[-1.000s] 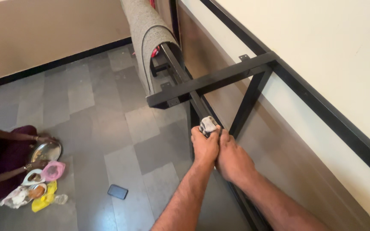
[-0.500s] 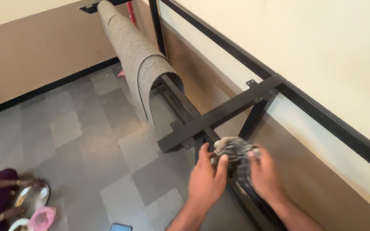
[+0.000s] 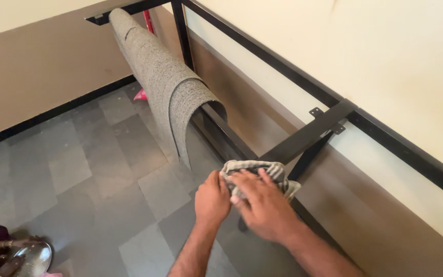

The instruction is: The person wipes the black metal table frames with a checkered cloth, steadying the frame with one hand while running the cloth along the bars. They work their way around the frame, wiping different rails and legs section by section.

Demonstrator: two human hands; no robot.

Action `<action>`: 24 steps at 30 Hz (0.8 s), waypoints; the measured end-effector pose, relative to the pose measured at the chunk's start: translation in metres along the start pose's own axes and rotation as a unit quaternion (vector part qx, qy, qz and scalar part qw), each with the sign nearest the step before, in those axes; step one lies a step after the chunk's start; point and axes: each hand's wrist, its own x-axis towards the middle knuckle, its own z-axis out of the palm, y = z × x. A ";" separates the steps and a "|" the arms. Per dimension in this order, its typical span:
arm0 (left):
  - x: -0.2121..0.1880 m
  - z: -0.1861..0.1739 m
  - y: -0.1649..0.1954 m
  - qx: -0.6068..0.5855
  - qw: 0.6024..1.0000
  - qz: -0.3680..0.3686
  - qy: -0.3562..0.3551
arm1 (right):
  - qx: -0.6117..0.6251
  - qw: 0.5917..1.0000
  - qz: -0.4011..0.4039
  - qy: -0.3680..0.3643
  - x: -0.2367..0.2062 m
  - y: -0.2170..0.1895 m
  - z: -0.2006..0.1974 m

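While grey floor tiles [image 3: 78, 169] spread below beige walls, both hands press a striped cloth [image 3: 255, 172] on the black metal frame [image 3: 303, 138]: left hand [image 3: 212, 197] clenched on it, right hand [image 3: 262, 202] flat, near a draped grey mat [image 3: 165, 87].

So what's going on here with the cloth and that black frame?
A person presses a striped grey cloth onto a rail of a black metal frame with both hands: left hand beside it, right hand flat on top. A grey mat hangs over the frame further along. Another person sits at lower left with a steel plate.
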 end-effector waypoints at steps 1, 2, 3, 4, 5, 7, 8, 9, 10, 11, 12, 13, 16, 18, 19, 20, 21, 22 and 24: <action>0.000 0.001 -0.002 -0.010 1.000 0.000 0.009 | -0.035 0.999 0.013 -0.009 0.003 0.006 -0.004; 0.002 0.001 -0.003 -0.004 1.000 -0.001 0.008 | -0.070 0.997 0.024 -0.017 0.006 0.012 -0.006; 0.002 0.002 -0.003 0.003 1.000 -0.001 0.007 | -0.078 0.996 0.039 -0.024 0.009 0.018 -0.008; 0.002 0.002 -0.003 0.009 1.000 -0.001 0.004 | -0.086 0.994 0.056 -0.031 0.012 0.025 -0.009; 0.003 0.001 -0.004 0.009 1.000 0.005 0.008 | -0.094 0.992 0.072 -0.038 0.015 0.032 -0.010; 0.003 0.000 -0.003 0.006 1.000 0.014 0.014 | -0.093 0.990 0.099 -0.047 0.020 0.044 -0.010; 0.002 0.000 -0.002 -0.006 0.999 0.030 0.031 | -0.094 0.988 0.111 -0.050 0.022 0.049 -0.009; 0.002 -0.002 -0.001 -0.018 0.997 0.047 0.050 | -0.092 0.989 0.116 -0.022 0.024 0.054 -0.009; 0.001 -0.003 0.000 -0.028 0.995 0.063 0.069 | -0.089 0.989 0.122 0.004 0.026 0.058 -0.009; -0.001 -0.004 0.001 -0.023 0.998 0.030 0.041 | -0.085 0.988 0.128 0.030 0.029 0.061 -0.007; -0.001 -0.006 0.003 -0.017 1.000 -0.002 0.014 | -0.093 0.986 0.129 0.054 0.031 0.062 -0.004; -0.001 -0.008 0.005 -0.011 0.999 -0.035 -0.011 | -0.100 0.984 0.128 0.078 0.032 0.062 0.000; -0.001 -0.012 0.013 0.116 0.972 0.165 0.123 | -0.106 0.986 0.102 0.076 0.029 0.051 0.015; -0.002 -0.012 0.018 0.210 0.942 0.236 0.109 | -0.115 0.989 0.073 0.052 0.022 0.044 0.019; -0.001 -0.012 0.020 0.255 0.923 0.272 0.099 | -0.123 0.990 0.058 0.038 0.015 0.041 0.018; 0.000 -0.013 0.021 0.220 0.933 0.276 0.067 | -0.130 0.990 0.045 0.023 0.010 0.041 0.016; 0.003 -0.014 0.020 0.185 0.941 0.281 0.035 | -0.140 0.988 0.063 0.027 0.008 0.044 0.014; 0.006 -0.015 0.019 0.149 0.946 0.286 0.003 | -0.148 0.985 0.081 0.031 0.008 0.051 0.009; 0.008 -0.016 0.018 0.140 0.942 0.301 -0.038 | -0.164 0.976 0.143 0.026 0.009 0.070 0.000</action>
